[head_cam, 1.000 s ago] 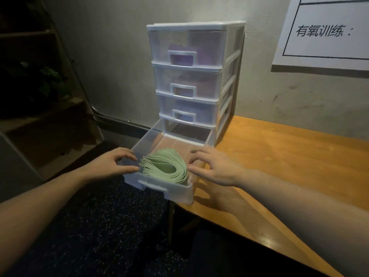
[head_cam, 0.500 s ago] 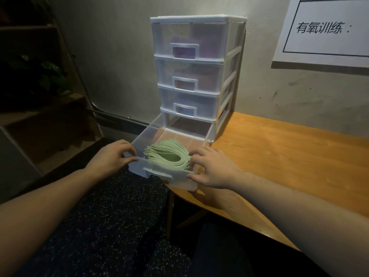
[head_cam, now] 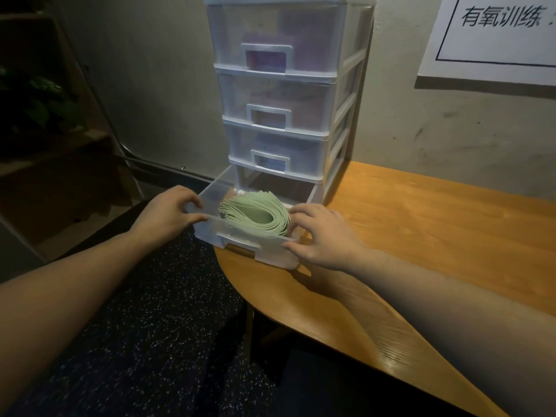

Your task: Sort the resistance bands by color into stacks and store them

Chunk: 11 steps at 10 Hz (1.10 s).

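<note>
Head view, looking down past my forearms: my left hand (head_cam: 168, 213) grips the front left corner of the bottom drawer (head_cam: 264, 251), fingers curled over the rim and thumb pressed along the front edge. My right hand (head_cam: 323, 236) holds the front right corner the same way, fingers bent over the top of the rim and thumb against the front face. The drawer is clear plastic and stands partly pulled out of the white-framed drawer tower (head_cam: 285, 94), its front hanging past the curved edge of the wooden worktop (head_cam: 436, 230). Inside it lies the stack of pale green resistance bands (head_cam: 255, 213), fanned in a loop and resting against the drawer's right side, close to my right fingers. The three drawers above are pushed in; through the top one (head_cam: 270, 40) I can make out something purple, and the third one down (head_cam: 276, 152) shows something bluish behind its handle, though I cannot tell the contents clearly. The tower stands at the worktop's left end, close to a grey wall. A white sign with black Chinese lettering (head_cam: 496, 34) hangs on the wall at upper right. Below the worktop is a dark speckled floor (head_cam: 150, 326).
</note>
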Available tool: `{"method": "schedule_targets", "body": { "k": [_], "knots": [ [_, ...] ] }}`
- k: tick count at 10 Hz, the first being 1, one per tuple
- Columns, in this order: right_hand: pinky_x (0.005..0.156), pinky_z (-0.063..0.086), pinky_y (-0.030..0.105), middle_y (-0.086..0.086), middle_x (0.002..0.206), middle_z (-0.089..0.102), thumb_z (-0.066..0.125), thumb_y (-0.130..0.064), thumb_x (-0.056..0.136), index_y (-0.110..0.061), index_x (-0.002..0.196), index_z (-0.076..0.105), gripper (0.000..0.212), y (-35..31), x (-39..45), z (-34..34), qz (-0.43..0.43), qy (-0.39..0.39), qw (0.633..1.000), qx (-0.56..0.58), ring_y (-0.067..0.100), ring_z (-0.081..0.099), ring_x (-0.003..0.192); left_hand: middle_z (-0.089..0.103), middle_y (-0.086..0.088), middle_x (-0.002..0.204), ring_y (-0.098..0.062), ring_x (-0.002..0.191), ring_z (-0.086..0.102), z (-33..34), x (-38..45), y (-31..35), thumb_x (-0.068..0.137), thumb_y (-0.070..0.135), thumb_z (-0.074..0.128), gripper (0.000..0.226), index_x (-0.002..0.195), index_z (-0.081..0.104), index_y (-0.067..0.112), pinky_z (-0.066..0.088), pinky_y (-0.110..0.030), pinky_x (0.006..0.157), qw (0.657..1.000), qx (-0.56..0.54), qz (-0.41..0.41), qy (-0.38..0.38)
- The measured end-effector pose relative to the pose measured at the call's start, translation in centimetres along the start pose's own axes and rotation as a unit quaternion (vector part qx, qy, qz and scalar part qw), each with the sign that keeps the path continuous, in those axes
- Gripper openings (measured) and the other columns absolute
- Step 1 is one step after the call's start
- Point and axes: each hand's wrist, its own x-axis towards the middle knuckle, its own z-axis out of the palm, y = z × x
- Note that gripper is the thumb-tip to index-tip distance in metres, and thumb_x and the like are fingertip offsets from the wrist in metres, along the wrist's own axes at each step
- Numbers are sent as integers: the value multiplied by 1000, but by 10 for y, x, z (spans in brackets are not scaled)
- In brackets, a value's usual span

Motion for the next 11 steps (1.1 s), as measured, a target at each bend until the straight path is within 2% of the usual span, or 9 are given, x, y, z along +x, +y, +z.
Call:
{"method": "schedule_targets", "body": {
  "k": [2,3,4,5,6,8,9,10,11],
  "knots": [
    [121,24,45,-5,164,23,73,-61,81,-27,156,27,95,29,22,12,142,59,985,82,17,21,151,50,-7,140,-20,118,56,19,41,13,78,30,83,74,141,49,14,50,-37,98,998,-46,-26,39],
    [123,26,43,-3,166,19,76,-58,80,-24,160,15,106,44,34,15,195,71,967,145,18,20,152,42,-9,152,-26,128,54,34,64,17,80,31,82,88,152,35,16,49,-44,105,994,-76,-68,44],
    [119,28,35,-5,165,24,79,-47,83,-28,161,12,104,56,46,13,212,91,951,208,16,26,149,34,-9,159,-30,136,48,52,88,18,82,33,80,97,158,21,20,45,-53,109,984,-124,-123,40],
    [110,30,27,-7,165,26,76,-40,88,-31,161,6,101,65,55,10,228,89,940,238,15,29,148,35,-9,160,-31,141,43,66,106,23,87,31,77,98,160,12,22,42,-51,112,968,-186,-162,39],
    [103,40,26,-7,159,38,73,-39,91,-31,161,7,97,73,67,13,244,80,933,251,14,41,142,44,-7,153,-28,139,45,78,120,32,92,27,72,92,161,11,21,44,-38,103,947,-251,-192,58],
    [100,51,31,-4,149,51,69,-32,95,-29,157,17,82,81,77,11,261,99,924,260,16,53,132,57,3,127,-11,112,55,95,137,36,95,25,68,51,142,49,22,42,-15,74,944,-283,-158,62],
    [104,53,40,-5,152,48,69,-34,94,-33,157,16,83,81,79,13,261,95,925,258,17,53,133,53,6,125,-9,110,51,96,138,36,96,21,67,54,146,46,21,41,-14,76,926,-326,-164,100],
    [97,57,41,-3,151,49,70,-35,93,-34,158,15,85,82,80,10,272,83,928,239,18,59,124,53,6,129,-10,115,51,92,136,33,95,20,68,60,149,42,22,45,-24,89,921,-346,-162,77],
    [91,57,34,1,151,47,69,-35,94,-31,159,17,83,84,74,1,280,75,931,223,20,61,119,55,-3,135,-20,112,60,81,132,33,97,19,65,57,149,43,23,54,-37,94,914,-368,-166,48]
  ]
}}
